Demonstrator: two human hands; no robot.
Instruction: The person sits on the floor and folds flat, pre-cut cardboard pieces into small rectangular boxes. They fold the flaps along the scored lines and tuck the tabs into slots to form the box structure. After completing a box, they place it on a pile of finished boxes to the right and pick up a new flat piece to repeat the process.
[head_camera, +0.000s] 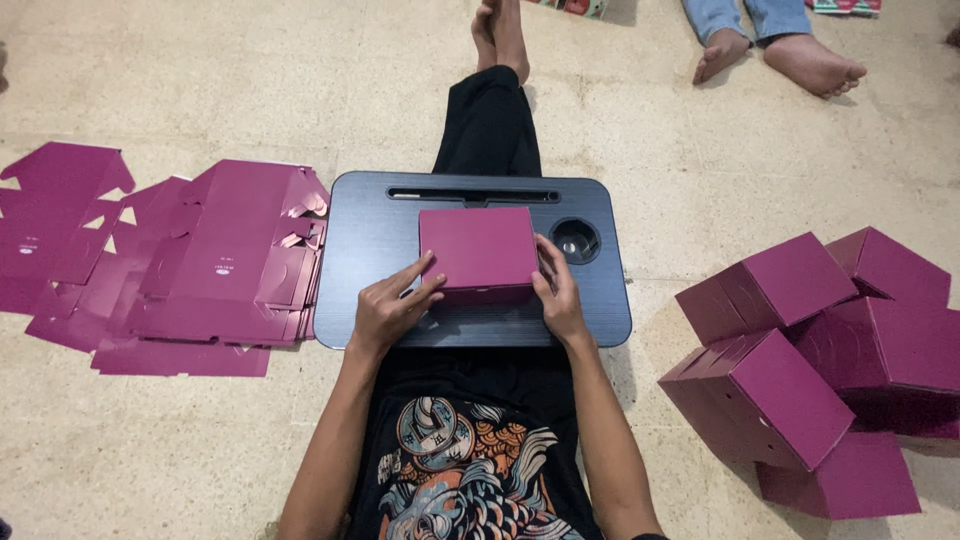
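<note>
Squarely on the tray (370, 240), the box (478, 250) lies crosswise; hands (470, 300) clamp its sides.

One head-worn camera looks steeply down from close above the lap, facing forward along the outstretched legs, with the tabletop (372, 235) at centre frame and the floor (640, 120) (another person's feet at the top edge) all around.
</note>
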